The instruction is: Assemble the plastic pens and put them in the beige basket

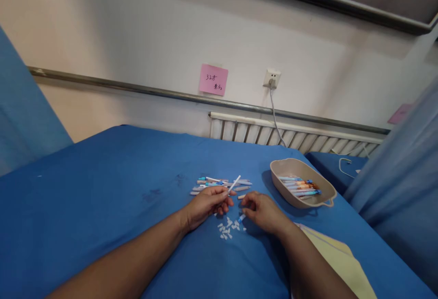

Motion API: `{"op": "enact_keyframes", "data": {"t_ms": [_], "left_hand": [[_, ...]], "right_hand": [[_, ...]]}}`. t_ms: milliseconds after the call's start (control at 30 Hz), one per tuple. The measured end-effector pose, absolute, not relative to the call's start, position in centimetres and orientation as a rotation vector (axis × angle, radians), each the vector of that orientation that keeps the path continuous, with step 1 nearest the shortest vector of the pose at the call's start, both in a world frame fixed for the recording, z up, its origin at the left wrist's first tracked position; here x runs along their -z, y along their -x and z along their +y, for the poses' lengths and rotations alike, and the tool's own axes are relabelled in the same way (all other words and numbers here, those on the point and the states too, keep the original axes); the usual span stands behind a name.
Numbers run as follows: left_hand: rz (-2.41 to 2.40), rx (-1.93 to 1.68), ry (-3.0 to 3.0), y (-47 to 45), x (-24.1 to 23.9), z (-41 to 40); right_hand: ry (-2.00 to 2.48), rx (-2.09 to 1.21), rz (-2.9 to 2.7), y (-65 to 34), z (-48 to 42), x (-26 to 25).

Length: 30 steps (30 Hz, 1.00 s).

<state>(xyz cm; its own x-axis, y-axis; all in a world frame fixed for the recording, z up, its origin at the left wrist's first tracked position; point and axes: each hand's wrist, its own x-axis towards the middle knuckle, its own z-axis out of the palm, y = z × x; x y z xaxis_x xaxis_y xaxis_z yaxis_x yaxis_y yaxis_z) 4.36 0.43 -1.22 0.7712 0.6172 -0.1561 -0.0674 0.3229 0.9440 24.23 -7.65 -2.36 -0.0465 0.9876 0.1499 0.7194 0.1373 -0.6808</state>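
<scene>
My left hand (212, 201) is closed around a slim white pen barrel (234, 184), which points up and to the right. Just right of it, my right hand (262, 210) is curled with its fingertips drawn together; what they hold, if anything, is hidden. A small light-blue pen part (242, 218) shows right below those fingertips; I cannot tell whether they touch it. Behind both hands lies a loose pile of pens and barrels (208, 184). Several small white plastic tips (225, 230) are scattered on the blue cloth in front of the hands.
A beige basin (284, 166) with several assembled-looking pens (301, 187) stands to the right. Yellow sheets (337, 253) lie near my right forearm. The blue sheet (102, 189) covers the surface. Behind are a radiator (246, 132) and a plugged-in cable (274, 112); curtains hang either side.
</scene>
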Motion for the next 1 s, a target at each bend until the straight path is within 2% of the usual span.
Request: {"op": "enact_keyframes", "data": {"t_ms": [133, 367, 1000], "left_hand": [[0.549, -0.507, -1.075, -4.2, 1.2, 0.6], [0.545, -0.516, -1.011, -4.0, 1.1, 0.7], [0.55, -0.484, -1.112, -4.3, 1.2, 0.6]], "right_hand": [[1.736, -0.504, -2.015, -24.8, -8.3, 1.8], [1.764, -0.515, -1.998, -25.1, -7.6, 2.2], [1.404, -0.676, -1.447, -23.4, -6.4, 3.3]]}}
